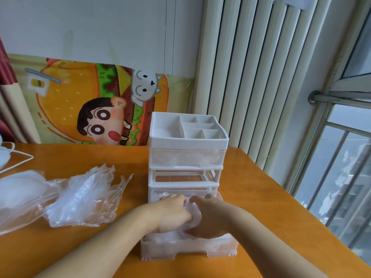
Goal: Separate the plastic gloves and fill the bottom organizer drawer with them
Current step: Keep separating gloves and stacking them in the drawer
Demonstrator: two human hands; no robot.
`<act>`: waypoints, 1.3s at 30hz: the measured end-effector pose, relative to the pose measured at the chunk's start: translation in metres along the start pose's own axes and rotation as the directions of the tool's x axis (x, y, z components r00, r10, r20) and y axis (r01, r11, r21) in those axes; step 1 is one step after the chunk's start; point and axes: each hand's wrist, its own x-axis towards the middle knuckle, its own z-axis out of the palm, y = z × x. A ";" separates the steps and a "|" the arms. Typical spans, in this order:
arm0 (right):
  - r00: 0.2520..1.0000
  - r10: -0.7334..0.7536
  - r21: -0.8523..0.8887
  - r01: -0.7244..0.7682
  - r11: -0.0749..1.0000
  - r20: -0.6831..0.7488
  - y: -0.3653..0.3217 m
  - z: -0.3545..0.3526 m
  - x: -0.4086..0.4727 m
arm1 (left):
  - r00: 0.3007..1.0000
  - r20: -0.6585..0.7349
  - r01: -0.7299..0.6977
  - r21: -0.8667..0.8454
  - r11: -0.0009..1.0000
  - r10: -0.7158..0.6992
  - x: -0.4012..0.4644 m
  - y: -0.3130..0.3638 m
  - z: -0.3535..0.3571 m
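A white organizer (186, 145) with clear drawers stands on the orange table. Its bottom drawer (188, 248) is pulled out toward me and holds crumpled clear plastic gloves. My left hand (173, 211) and my right hand (208, 214) are both down inside that drawer, pressing on a clear glove (193, 215) between them. A loose pile of clear plastic gloves (86, 195) lies on the table to the left of the organizer. The middle drawer slot (182, 178) is an open frame with no drawer in it.
A clear plastic bag with white contents (18, 189) lies at the far left. A white cable (18, 159) runs behind it. A cartoon burger cloth (96, 105) leans on the wall. A radiator and a window are to the right, past the table edge (297, 209).
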 end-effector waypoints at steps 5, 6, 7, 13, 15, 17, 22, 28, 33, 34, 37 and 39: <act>0.998 0.059 -0.049 -0.060 0.997 -0.017 -0.003 0.001 0.000 | 0.982 0.111 0.106 0.330 0.938 -0.150 -0.006 0.008 0.004; 0.996 0.085 -0.054 -0.086 0.995 -0.017 -0.002 0.001 0.001 | 0.977 0.095 0.142 0.366 0.920 -0.189 -0.006 0.012 0.007; 0.995 0.100 -0.067 -0.100 0.993 -0.007 -0.002 0.001 0.001 | 0.971 0.081 0.176 0.391 0.904 -0.225 -0.004 0.017 0.011; 0.992 0.107 -0.154 -0.096 0.983 0.065 -0.004 0.002 0.006 | 0.964 -0.041 0.265 0.219 0.939 -0.263 0.010 0.016 0.027; 0.994 0.081 -0.147 -0.068 0.987 0.079 -0.002 0.000 0.004 | 0.970 -0.103 0.237 0.179 0.955 -0.221 0.007 0.008 0.028; 0.996 0.051 -0.141 -0.041 0.989 0.068 -0.001 0.001 0.000 | 0.972 -0.121 0.218 0.164 0.962 -0.200 0.006 0.004 0.029; 0.998 -0.013 -0.175 0.002 0.984 -0.059 -0.002 -0.001 -0.006 | 0.972 -0.125 0.222 0.224 0.949 -0.198 0.017 -0.002 0.039; 0.999 0.015 -0.198 -0.005 0.980 0.048 -0.006 -0.005 -0.011 | 0.972 -0.114 0.228 0.234 0.945 -0.207 0.021 -0.004 0.039; 0.988 0.054 -0.167 -0.029 0.986 0.148 -0.018 -0.006 -0.015 | 0.973 -0.085 0.228 0.204 0.952 -0.215 0.017 -0.001 0.035; 0.988 0.058 -0.124 -0.040 0.991 0.144 -0.021 -0.007 -0.018 | 0.973 -0.090 0.227 0.195 0.954 -0.213 0.014 -0.001 0.034; 0.994 0.064 0.121 -0.074 0.990 0.088 -0.021 -0.005 -0.030 | 0.975 -0.074 0.217 0.152 0.964 -0.207 0.010 0.000 0.030; 0.999 0.030 0.229 -0.024 0.973 -0.023 -0.015 -0.003 -0.039 | 0.974 -0.080 0.221 0.136 0.966 -0.212 0.007 0.003 0.028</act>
